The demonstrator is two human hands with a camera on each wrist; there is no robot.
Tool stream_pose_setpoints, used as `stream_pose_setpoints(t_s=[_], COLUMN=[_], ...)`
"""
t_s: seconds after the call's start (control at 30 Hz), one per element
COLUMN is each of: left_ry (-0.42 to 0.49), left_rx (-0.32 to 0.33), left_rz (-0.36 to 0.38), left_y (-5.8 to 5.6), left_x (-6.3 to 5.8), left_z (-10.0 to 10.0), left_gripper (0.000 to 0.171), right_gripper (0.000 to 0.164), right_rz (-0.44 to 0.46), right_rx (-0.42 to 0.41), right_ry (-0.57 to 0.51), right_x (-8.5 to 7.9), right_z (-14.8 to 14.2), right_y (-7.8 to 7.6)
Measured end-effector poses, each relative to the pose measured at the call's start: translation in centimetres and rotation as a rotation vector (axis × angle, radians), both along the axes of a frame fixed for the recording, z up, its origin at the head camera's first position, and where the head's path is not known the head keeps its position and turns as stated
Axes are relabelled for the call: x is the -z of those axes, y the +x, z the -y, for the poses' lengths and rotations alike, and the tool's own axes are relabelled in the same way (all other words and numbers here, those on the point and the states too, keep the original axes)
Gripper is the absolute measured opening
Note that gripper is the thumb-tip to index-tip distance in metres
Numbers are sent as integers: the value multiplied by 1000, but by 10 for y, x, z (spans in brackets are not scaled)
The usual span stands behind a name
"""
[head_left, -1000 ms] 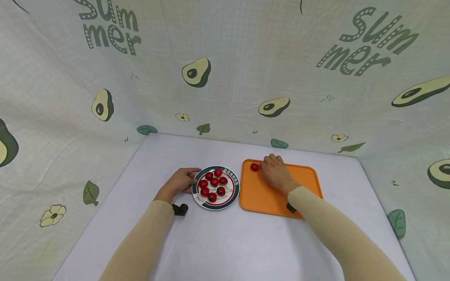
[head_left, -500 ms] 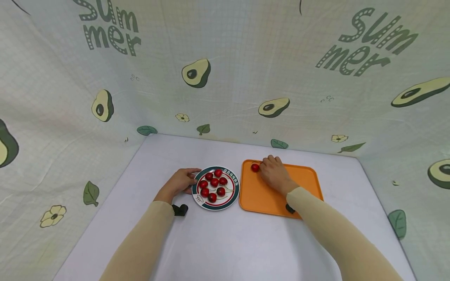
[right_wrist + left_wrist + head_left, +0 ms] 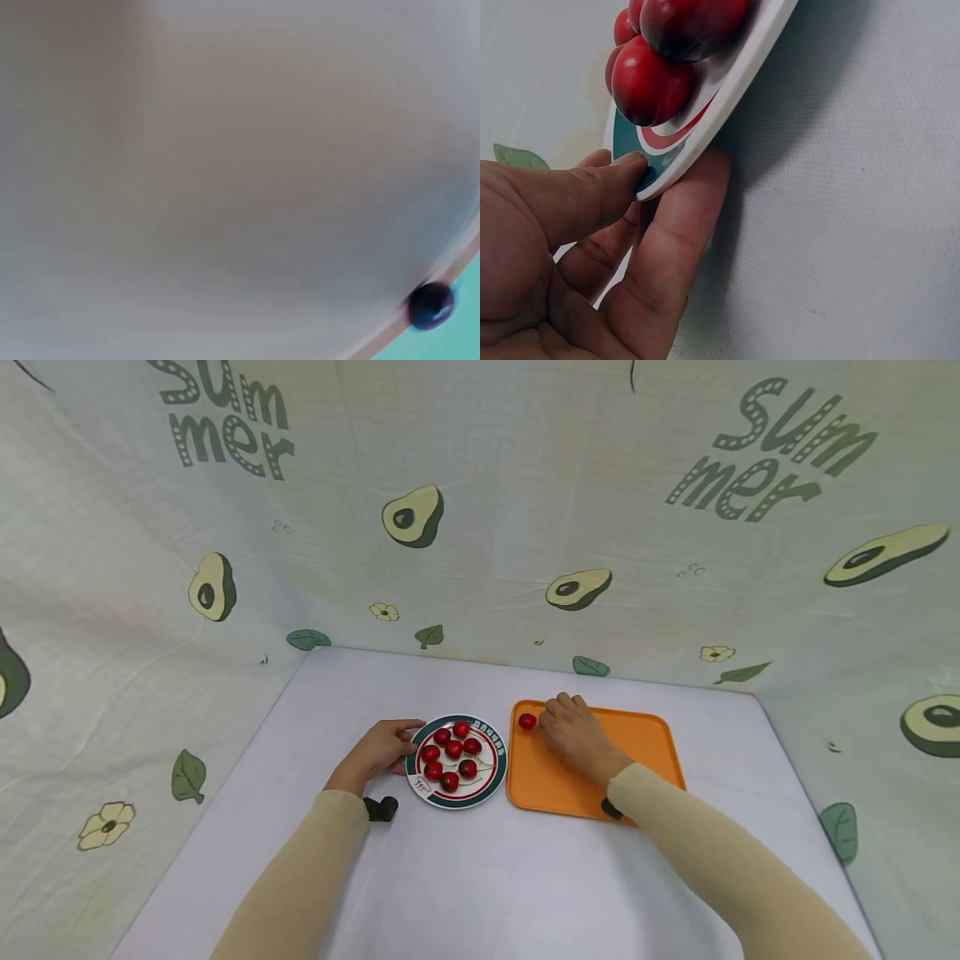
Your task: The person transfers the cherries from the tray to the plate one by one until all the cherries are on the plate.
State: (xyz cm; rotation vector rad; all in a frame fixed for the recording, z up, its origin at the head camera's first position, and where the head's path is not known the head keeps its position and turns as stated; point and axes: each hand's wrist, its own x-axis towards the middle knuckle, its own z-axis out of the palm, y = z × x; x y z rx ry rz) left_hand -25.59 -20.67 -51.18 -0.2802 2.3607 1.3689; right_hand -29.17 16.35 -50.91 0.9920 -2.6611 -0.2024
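In the head view my left hand (image 3: 378, 748) holds the left rim of a round white plate (image 3: 491, 783) with a green and red border. Its thumb lies on top of the rim (image 3: 657, 166) and fingers reach underneath, as the left wrist view shows. Several red cherries (image 3: 453, 749) with stems are on the plate. My right hand (image 3: 576, 732) is over the orange tray, fingers curled down, with one red cherry (image 3: 527, 722) just left of its fingertips. A thin stem runs from that cherry towards the fingers, which seem to pinch it; the fingertips are hidden.
The orange tray (image 3: 547, 789) lies right beside the plate on a white table (image 3: 465, 877). Cloth printed with avocados (image 3: 413, 516) hangs behind and at both sides. The right wrist view is mostly blurred, with a dark round thing (image 3: 430, 305) at its lower right.
My right hand has moved left over the tray, and the cherry by its fingertips has moved left with it. The left hand keeps its hold on the plate. The head view has shifted slightly.
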Motion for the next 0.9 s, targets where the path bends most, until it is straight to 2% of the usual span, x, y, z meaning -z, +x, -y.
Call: stream_pose_setpoints(t_s=[0.33, 0.6, 0.77, 0.9], left_ry=[15, 20, 18, 21], left_rx=[-5, 10, 18, 19], left_rz=[-1, -7, -17, -19], left_y=[-2, -1, 0, 1], left_x=[1, 0, -1, -1], left_z=[1, 3, 2, 1], left_gripper=[51, 51, 50, 50], right_gripper=[16, 13, 11, 13], right_rz=[-72, -34, -25, -44], right_rx=[-162, -297, -375, -396], right_ry=[-6, -17, 22, 47], right_x=[-5, -6, -5, -3], right_z=[31, 57, 66, 68], right_y=[29, 52, 61, 64])
